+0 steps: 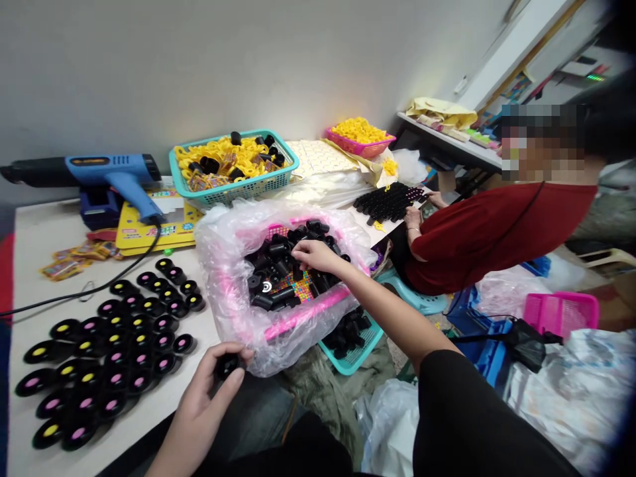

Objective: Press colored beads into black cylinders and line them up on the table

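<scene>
My left hand [209,381] is closed around a short black plastic cylinder [229,365] near the table's front edge. Reaching into a pink basket [303,311] lined with clear plastic, my right hand [318,257] has its fingers pinched together among loose black cylinders [278,250]. What lies between its fingertips is hidden. Multicoloured dots show at the basket's bottom. Left of the basket, many black cylinders [115,339] stand in rows on the table, with yellow or pink discs in their tops.
A blue heat gun [112,173] rests at the back left, its cable crossing the table. Behind the basket is a teal basket [233,192] of yellow parts. At right, a person in red [501,232] handles black pieces. A lower teal basket [348,361] holds more cylinders.
</scene>
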Available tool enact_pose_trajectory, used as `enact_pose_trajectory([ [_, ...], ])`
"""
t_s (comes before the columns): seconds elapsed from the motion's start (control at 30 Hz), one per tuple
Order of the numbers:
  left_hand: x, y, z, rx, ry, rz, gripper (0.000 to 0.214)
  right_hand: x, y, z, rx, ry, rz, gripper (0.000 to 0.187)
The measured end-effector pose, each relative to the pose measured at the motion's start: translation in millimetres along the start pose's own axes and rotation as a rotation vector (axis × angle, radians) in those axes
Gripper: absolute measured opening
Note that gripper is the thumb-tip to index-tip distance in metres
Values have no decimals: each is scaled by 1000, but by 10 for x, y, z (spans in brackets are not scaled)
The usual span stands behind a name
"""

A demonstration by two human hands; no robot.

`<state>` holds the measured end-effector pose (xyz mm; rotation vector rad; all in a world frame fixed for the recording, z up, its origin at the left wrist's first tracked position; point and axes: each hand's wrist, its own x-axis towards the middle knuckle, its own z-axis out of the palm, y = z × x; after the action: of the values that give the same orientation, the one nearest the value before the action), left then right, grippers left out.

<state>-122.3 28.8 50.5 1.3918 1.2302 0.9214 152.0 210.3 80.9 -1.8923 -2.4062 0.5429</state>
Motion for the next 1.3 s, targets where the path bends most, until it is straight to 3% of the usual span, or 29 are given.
enact_pose_trajectory([
  [0.13, 12, 20, 14, -8, -8, 0, 31, -180, 48, -87, -130, 6, 137, 17],
  [0.3, 43, 51, 44, -23, -20, -4, 33, -351, -83, 144, -239, 68, 351, 39],
  [0.47, 35, 53, 104, -27, -9, 6, 32, -365, -472, 516, -152, -61, 220, 40],
  [0.53, 19, 59, 98, -34, 29, 6, 31, -363, -554, 498, -97, -102, 128, 44],
  [0.6, 13, 74, 58, -12, 34, 32, 27, -382, -524, 337, -13, -101, 7, 46],
  [0.7, 48, 122, -10, 131, -9, 217, 17, -443, -298, -44, 126, -20, -94, 41],
  [0.8, 134, 190, 37, 341, 25, 510, 5, -511, -52, -278, 9, 1, 158, 36],
  [0.9, 261, 201, 215, 584, 38, 726, 14, -557, 6, -172, -129, -22, 386, 40],
  [1.0, 402, 109, 394, 785, 72, 817, 21, -533, -101, 92, -162, 16, 461, 57],
  [1.1, 497, -3, 468, 823, 116, 896, 10, -442, -275, 256, -86, 25, 497, 72],
  [1.2, 520, -59, 455, 811, 117, 944, 6, -393, -539, 303, 102, 16, 413, 76],
  [1.3, 507, -73, 429, 808, 119, 967, 7, -450, -823, 256, 230, 7, 127, 61],
])
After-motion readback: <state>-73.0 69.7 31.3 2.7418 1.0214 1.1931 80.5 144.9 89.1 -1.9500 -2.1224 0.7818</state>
